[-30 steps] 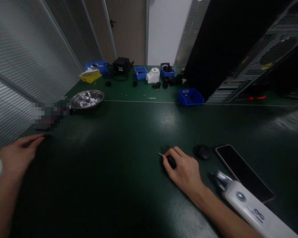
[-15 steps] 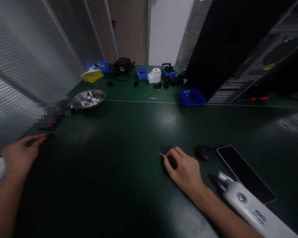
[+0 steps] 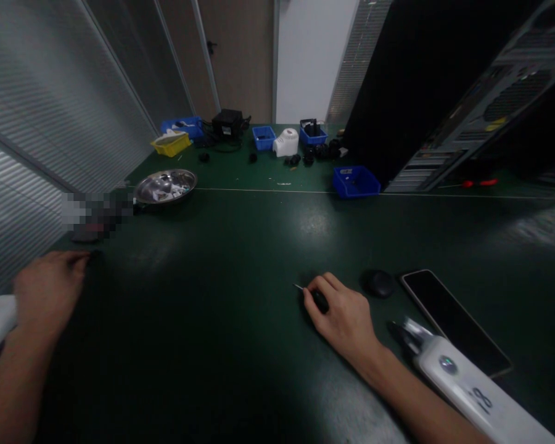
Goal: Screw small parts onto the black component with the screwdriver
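Observation:
My left hand [image 3: 50, 290] is at the left side of the green table, its fingertips pinched on a small black part [image 3: 95, 253] whose kind I cannot make out. My right hand [image 3: 342, 311] rests on the table at centre right. Its fingers are wrapped round the black handle of a small screwdriver [image 3: 320, 301], and the thin metal tip points left and away from me. Just right of this hand lies a round black object [image 3: 379, 283]. A phone [image 3: 453, 317] with a dark screen lies beyond it.
A long white device [image 3: 472, 382] lies beside my right forearm. A metal bowl [image 3: 143, 184] with white pieces stands at the left. Farther back are a blue bin [image 3: 356, 188], a yellow tray [image 3: 171, 147] and a white housing [image 3: 286, 143]. A computer case [image 3: 398, 80] stands at the right.
My left hand has shifted slightly to the right and turned so its back covers more of the fingers. My right hand keeps its hold on the screwdriver, almost unmoved.

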Action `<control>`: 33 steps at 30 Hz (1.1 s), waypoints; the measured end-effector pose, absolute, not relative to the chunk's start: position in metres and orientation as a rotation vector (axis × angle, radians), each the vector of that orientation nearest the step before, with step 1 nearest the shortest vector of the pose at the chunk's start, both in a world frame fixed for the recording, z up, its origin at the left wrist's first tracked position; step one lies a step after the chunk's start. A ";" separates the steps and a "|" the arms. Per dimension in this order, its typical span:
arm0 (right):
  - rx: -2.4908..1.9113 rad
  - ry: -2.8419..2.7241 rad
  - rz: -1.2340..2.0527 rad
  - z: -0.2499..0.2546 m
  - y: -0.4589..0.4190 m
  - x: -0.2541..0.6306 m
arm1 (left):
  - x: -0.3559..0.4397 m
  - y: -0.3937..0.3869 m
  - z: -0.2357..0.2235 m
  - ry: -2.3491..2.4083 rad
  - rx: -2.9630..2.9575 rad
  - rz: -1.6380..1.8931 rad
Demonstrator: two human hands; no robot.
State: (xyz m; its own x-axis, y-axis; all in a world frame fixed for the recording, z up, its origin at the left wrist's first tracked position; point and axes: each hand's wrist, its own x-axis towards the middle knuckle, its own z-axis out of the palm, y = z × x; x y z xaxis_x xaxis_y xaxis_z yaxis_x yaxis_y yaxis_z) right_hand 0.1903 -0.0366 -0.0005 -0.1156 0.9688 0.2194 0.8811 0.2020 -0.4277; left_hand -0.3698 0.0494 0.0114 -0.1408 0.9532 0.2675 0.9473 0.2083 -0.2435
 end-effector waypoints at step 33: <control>-1.656 -2.015 0.349 0.002 -0.038 0.188 | -0.038 0.022 -0.004 -1.202 -3.371 -1.078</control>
